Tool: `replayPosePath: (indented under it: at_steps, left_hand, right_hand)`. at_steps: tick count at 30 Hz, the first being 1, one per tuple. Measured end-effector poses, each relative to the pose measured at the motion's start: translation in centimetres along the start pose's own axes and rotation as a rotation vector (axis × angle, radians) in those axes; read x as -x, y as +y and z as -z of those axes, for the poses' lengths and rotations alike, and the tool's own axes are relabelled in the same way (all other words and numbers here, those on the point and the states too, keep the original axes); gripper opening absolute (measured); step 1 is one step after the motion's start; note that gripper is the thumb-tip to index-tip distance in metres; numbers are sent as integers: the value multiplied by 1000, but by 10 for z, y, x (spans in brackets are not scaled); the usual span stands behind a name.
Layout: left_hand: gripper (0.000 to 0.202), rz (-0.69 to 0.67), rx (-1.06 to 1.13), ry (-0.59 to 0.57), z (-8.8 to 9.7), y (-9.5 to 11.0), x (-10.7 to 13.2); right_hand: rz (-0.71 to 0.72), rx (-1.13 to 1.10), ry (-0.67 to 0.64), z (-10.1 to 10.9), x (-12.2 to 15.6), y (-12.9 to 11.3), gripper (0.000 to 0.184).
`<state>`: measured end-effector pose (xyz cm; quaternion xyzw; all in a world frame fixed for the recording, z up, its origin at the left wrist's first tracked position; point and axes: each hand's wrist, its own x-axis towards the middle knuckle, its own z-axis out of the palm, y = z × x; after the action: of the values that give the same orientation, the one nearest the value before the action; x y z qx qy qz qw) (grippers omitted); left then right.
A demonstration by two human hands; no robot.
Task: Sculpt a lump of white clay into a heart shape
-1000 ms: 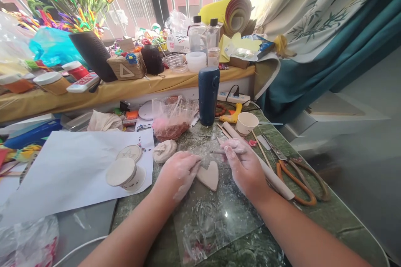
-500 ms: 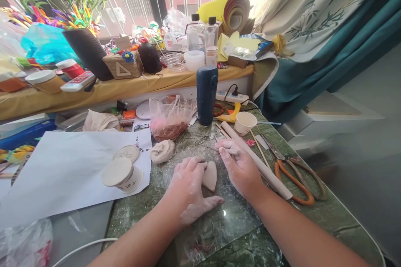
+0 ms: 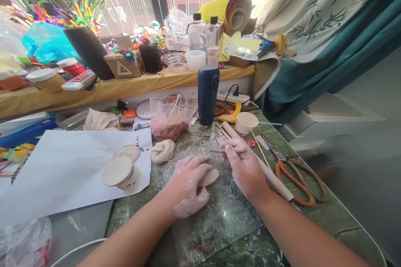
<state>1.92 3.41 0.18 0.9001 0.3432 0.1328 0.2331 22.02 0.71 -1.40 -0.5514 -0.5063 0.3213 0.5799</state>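
My left hand [image 3: 191,187], dusted with pale powder, has its fingers on a flat, rounded piece of clay [image 3: 210,177] and its thumb drawn in at the near edge. Part of the piece is hidden under the fingers. A clear plastic sheet [image 3: 225,225] lies beneath. To the right, my right hand [image 3: 246,169] is closed around a slim, pale modelling tool [image 3: 219,150], its dark tip pointing left above the sheet. A lump of clay [image 3: 163,151] rests beyond my left hand.
A pale rolling rod [image 3: 278,183], orange-handled scissors [image 3: 296,183] and a paper cup [image 3: 246,124] stand or lie at right. Behind is a blue flask [image 3: 208,96] beside a bag of reddish material [image 3: 171,123]. White paper [image 3: 72,167] at left bears clay-topped cups [image 3: 118,172].
My left hand has drawn its thumb in against the clay piece, which has turned so its point no longer faces me. My right hand, still with the tool, has shifted slightly right.
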Motion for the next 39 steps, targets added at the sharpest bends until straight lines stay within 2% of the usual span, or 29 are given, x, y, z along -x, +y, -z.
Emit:
replayPosePath:
  at_steps: [5,11,15,20,25,27,33,36,39]
  left_hand:
    - [71,-109,32,-84,13,-13,2]
    - [75,-126,86,-77,13,-21,1]
    - [68,-104,87,-68,9,-24,-3]
    - [66,-127,81,-36,6,-27,-2]
    - [55,-123,70,-26,4,-26,-2]
    - [52,-128,72,-24,4,-25,-3]
    - [53,-142,97,-12,7,-25,-4]
    - [55,-142,99,-10,7,-28,-3]
    - [58,-151,100,-16,6,-31,-2]
  right_hand:
    - [-1,-31,12,2,4,-1,25]
    - [98,34,-186,5,8,-3,21]
    - [180,118,-306,6,9,-10,20]
    - [200,135,-229,6,9,-10,19]
    - [279,187,-403,5,9,-19,25]
    - [291,182,-429,6,8,-21,26]
    - [184,79,-441,8,5,-11,31]
    - [79,22,-309,6,5,-4,32]
    - [71,0,-187,4,7,-2,30]
